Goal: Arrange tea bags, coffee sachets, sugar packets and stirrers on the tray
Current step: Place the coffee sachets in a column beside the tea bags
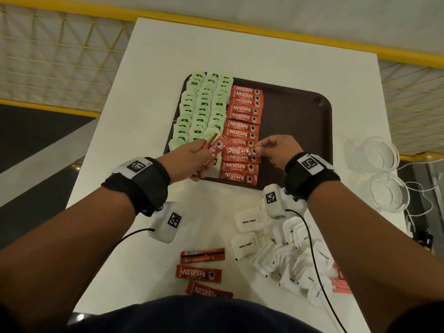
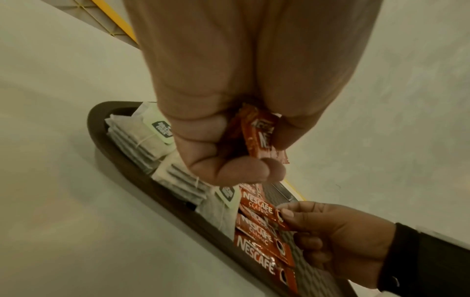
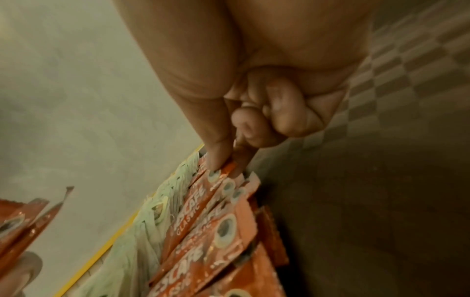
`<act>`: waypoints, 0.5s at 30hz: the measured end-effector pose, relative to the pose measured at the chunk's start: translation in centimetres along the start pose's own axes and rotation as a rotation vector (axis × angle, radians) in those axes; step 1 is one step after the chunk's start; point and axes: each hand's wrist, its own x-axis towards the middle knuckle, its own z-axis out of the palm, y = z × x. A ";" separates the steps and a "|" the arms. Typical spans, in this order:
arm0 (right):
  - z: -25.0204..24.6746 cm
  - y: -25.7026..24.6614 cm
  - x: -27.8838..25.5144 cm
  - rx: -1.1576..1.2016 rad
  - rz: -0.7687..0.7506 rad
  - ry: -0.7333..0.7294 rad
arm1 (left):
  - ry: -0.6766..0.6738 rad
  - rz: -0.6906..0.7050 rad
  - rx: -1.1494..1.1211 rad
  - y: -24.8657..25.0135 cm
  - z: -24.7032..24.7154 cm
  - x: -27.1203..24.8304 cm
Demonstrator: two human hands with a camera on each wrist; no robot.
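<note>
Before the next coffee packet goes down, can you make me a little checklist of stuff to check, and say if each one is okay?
1. Right hand has hold of the coffee sachet it is laying in the column: ok, thumb and finger pinch its end.
2. Left hand has more to hand over: ok, it grips a bunch of sachets.
3. Room on the brown tray: ok, its right part is bare.
4. Column straight: not ok, the pinched sachet lies slightly tilted over its neighbours.
5. Sugar packets on the tray: not ok, they lie on the table.
6. Stirrers ready: cannot tell, none clearly shows.
</note>
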 end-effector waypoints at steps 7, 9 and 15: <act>0.4 0.0 1.1 -0.079 -0.010 0.080 | 0.007 0.008 -0.002 -0.4 -1.0 1.4; 0.2 -0.3 1.1 -0.137 -0.023 0.126 | -0.015 0.006 -0.020 -0.3 -1.2 1.8; -0.6 -4.4 -0.8 -0.062 -0.265 -0.083 | 0.019 0.103 0.169 1.1 -0.9 3.0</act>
